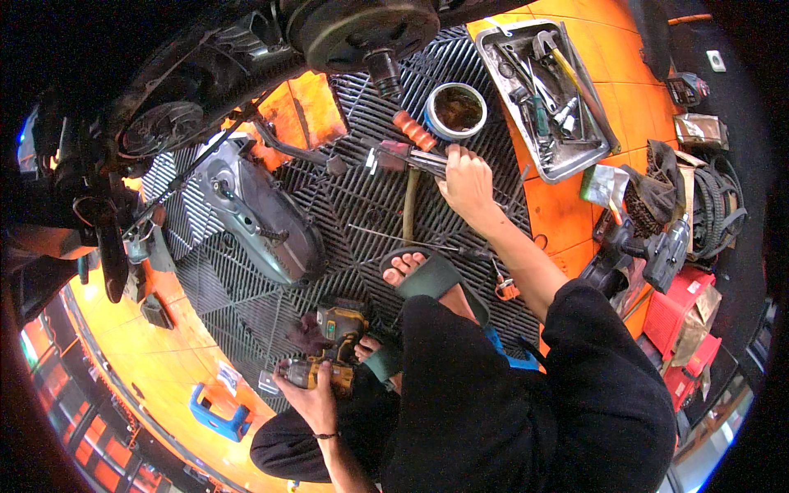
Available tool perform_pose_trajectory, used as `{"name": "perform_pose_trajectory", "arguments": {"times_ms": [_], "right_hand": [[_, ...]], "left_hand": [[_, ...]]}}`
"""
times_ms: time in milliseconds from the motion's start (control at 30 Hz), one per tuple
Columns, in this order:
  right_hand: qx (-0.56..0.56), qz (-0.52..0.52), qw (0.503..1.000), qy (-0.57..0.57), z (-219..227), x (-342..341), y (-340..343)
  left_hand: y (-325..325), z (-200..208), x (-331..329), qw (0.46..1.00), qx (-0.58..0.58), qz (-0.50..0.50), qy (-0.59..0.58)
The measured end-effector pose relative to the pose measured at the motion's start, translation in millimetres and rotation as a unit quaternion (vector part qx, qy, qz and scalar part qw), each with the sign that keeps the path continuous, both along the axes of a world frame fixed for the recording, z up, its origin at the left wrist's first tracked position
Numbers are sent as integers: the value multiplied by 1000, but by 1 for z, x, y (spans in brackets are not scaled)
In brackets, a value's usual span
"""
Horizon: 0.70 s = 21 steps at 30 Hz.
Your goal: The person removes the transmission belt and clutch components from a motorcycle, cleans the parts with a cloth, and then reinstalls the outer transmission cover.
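Note:
My left hand [316, 403], low and left of centre, is closed around a yellow-and-black cordless impact driver [330, 376] with its battery end up. My right hand [468, 182] reaches over the dark ribbed mat, fingers curled on the end of a long grey-and-dark-red tool [403, 158]; its exact kind cannot be made out. Beneath that tool a wooden handle [408, 209] runs toward my foot. An orange ribbed grip [413, 130] lies just beyond it. Next to my right fingers stands a round tub [456, 112] with brown grease-like contents.
A metal tray [567, 168] of wrenches and sockets sits far right. A grey engine cover [259, 218] lies on the mat, left of centre. Vehicle parts [362, 29] overhang the top. A long thin screwdriver [411, 238] lies before my sandalled foot [423, 275]. Red bins [678, 308] stand right.

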State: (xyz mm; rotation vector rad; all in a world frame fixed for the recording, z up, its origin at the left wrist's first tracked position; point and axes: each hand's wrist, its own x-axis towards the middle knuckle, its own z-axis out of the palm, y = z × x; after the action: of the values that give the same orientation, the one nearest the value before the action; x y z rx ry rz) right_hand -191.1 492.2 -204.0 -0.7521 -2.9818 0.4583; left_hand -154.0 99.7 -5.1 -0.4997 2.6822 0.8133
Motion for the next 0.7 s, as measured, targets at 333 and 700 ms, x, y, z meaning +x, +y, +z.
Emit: {"name": "perform_pose_trajectory", "arguments": {"times_ms": [333,700], "right_hand": [[-235,13,971,25,67,74,5],[-437,38,898,-28,136,101,-18]], "left_hand": [[-4,-8,4,1000,-14,15,20],[152,-53,1,802,583,90,-94]]}}
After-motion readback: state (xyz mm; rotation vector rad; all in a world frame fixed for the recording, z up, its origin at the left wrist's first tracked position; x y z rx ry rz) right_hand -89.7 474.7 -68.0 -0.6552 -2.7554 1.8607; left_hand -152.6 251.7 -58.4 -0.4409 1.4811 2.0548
